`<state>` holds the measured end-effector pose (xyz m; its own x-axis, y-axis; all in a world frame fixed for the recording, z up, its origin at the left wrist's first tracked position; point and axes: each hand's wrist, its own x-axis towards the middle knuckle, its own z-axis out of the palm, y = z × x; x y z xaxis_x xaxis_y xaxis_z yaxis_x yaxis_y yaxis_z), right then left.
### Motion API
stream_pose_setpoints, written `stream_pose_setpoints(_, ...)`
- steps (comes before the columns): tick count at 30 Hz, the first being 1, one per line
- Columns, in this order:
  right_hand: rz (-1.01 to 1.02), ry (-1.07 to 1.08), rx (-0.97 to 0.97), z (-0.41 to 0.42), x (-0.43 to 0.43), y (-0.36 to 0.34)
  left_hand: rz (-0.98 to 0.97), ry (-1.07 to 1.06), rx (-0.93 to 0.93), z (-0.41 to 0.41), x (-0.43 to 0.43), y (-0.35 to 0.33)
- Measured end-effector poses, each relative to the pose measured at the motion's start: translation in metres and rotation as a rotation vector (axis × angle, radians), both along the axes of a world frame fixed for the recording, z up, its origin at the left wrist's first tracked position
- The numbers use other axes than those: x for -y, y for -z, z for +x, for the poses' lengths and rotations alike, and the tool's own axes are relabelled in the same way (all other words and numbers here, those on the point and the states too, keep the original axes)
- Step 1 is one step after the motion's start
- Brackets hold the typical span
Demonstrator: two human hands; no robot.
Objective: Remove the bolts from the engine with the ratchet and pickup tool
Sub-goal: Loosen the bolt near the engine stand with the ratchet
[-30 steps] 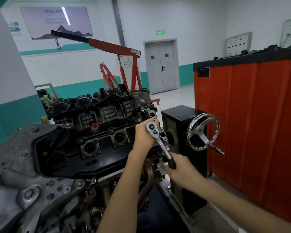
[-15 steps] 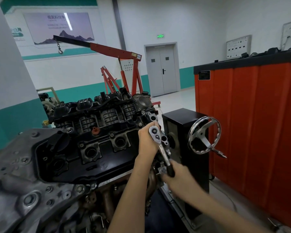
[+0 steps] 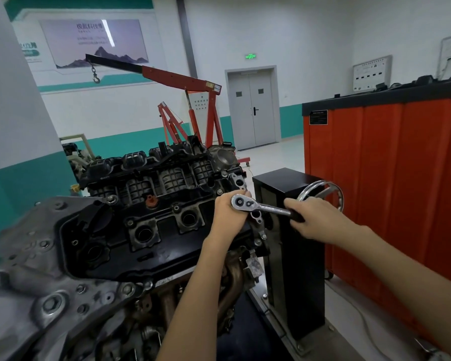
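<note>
At the right end of the engine (image 3: 151, 183), both forearms reach forward. The left hand (image 3: 227, 214) curls round the head of the one ratchet (image 3: 261, 206), which lies nearly level; the right hand (image 3: 315, 220) grips its black handle. Three round wells (image 3: 143, 233) show in the black cover (image 3: 167, 246).

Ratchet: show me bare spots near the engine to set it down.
Bare: the black box top, between engine and handwheel; the floor before the door. Crowded: the engine end beside the box, where left hand, right hand and ratchet meet.
</note>
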<state>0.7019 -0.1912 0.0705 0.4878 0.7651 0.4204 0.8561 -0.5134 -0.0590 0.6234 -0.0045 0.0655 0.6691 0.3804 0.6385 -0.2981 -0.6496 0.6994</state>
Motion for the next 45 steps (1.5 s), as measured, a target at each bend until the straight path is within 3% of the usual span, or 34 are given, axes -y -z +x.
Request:
stream_pose_setpoints(2,0.104,0.005,-0.144,-0.015,-0.006,0.019,-0.094,-0.029,0.055,0.002,0.002,0.002)
stream_pose_setpoints(7,0.564,-0.137,-0.854,-0.088,-0.035,0.078,-0.175,0.002,0.091,0.013,0.01,0.009)
stream_pose_setpoints(10,0.685,-0.202,-1.023,-0.114,-0.055,0.085,-0.185,0.044,0.097,0.016,0.009,0.013)
stream_pose_setpoints(13,0.595,-0.216,-0.95,-0.106,-0.049,0.078,-0.087,0.041,0.072,0.014,0.003,0.012)
stream_pose_setpoints(16,0.324,-0.161,-0.716,-0.064,-0.021,0.058,-0.011,0.059,0.007,0.008,-0.006,0.009)
stream_pose_setpoints(19,0.022,-0.09,-0.31,-0.014,0.002,0.012,0.079,0.078,-0.081,0.0,-0.014,0.002)
stream_pose_setpoints(21,-0.076,-0.012,0.003,0.003,0.005,-0.013,0.13,0.065,-0.099,-0.004,-0.012,0.0)
stream_pose_setpoints(22,-0.076,0.004,0.056,0.004,0.003,-0.016,0.115,0.045,-0.084,-0.005,-0.009,0.0)
stream_pose_setpoints(24,-0.011,0.01,-0.055,-0.008,-0.002,-0.005,-0.017,-0.001,-0.032,-0.004,-0.005,0.0)
stream_pose_setpoints(26,0.182,-0.047,-0.367,-0.037,-0.009,0.025,-0.137,-0.04,0.02,0.001,-0.003,0.002)
stream_pose_setpoints(30,0.567,-0.155,-0.902,-0.105,-0.037,0.074,-0.105,-0.041,0.086,0.008,0.012,0.006)
stream_pose_setpoints(32,0.641,-0.152,-0.982,-0.119,-0.051,0.081,-0.141,-0.043,0.11,0.006,0.016,0.006)
stream_pose_setpoints(35,0.571,-0.079,-0.795,-0.102,-0.049,0.072,-0.091,-0.028,0.095,-0.002,0.005,0.006)
stream_pose_setpoints(42,-0.009,0.0,-0.211,-0.005,-0.002,-0.004,0.044,0.125,0.07,-0.012,-0.001,0.006)
stream_pose_setpoints(45,-0.002,0.037,-0.123,-0.007,-0.005,-0.008,-0.015,0.149,0.043,-0.01,-0.003,0.007)
